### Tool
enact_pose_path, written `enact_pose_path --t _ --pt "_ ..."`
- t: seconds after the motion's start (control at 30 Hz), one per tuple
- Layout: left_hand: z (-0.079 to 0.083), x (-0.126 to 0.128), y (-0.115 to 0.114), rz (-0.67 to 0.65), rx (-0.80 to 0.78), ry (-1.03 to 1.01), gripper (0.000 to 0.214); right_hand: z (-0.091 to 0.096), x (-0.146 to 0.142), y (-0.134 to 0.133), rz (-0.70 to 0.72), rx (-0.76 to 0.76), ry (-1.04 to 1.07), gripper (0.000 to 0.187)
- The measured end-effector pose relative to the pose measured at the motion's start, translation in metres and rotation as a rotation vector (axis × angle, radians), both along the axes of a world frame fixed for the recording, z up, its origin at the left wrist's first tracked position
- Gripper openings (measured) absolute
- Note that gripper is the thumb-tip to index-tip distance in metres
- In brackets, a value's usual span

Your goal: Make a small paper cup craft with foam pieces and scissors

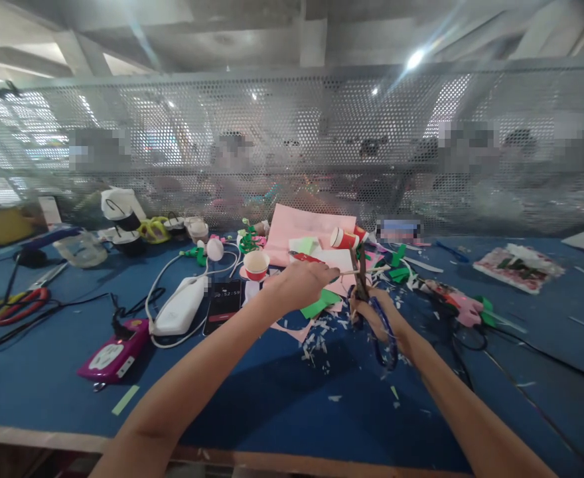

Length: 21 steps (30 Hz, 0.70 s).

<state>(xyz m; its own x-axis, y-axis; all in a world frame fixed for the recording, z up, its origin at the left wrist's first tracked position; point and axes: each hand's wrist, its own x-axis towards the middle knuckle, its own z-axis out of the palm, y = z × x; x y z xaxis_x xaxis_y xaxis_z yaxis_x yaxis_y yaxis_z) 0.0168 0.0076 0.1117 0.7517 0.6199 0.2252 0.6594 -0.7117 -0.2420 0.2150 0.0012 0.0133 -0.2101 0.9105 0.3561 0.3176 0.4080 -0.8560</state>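
Observation:
My right hand (371, 311) is wrapped round a pair of blue-handled scissors (386, 335), whose blades point up and away. My left hand (302, 282) is closed, pinching a thin pale strip (350, 271) that reaches across to the scissor blades. Whether the blades touch the strip I cannot tell. Under and beyond my hands lie pink paper (304, 229) and pieces of green paper (320, 303). White paper snippets (316, 342) are scattered below on the blue tabletop (282, 405). A red and white paper cup (257, 264) stands left of my left hand; another cup (342, 238) lies tipped beyond the hands.
On the left are a phone (223, 307), a white power bank (180, 307) with a cable, a purple power strip (115, 352) and red-handled scissors (26, 305). A glue gun (458, 302) lies on the right. A perforated metal screen (292, 146) closes off the back.

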Motion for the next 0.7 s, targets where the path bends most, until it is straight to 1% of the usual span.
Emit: enact_pose_path --t 0.13,0.3,0.43,0.57,0.7 --pt "-0.001 -0.003 0.006 -0.003 -0.041 -0.06 0.043 -0.003 -0.002 0.0 -0.007 -0.034 0.053 0.011" --pt "-0.005 -0.008 0.022 -0.021 -0.095 -0.135 0.043 0.005 -0.007 -0.005 -0.076 0.015 -0.062 0.016" --pt "-0.007 -0.012 0.032 -0.046 -0.097 -0.153 0.041 0.01 -0.009 -0.005 -0.11 0.007 -0.126 0.023" --pt "-0.006 -0.014 0.031 -0.027 -0.054 -0.132 0.043 0.013 -0.01 -0.005 -0.15 0.044 -0.197 0.025" --pt "-0.001 -0.014 0.023 0.009 -0.022 -0.081 0.046 0.018 -0.009 -0.008 -0.165 0.088 -0.262 0.025"
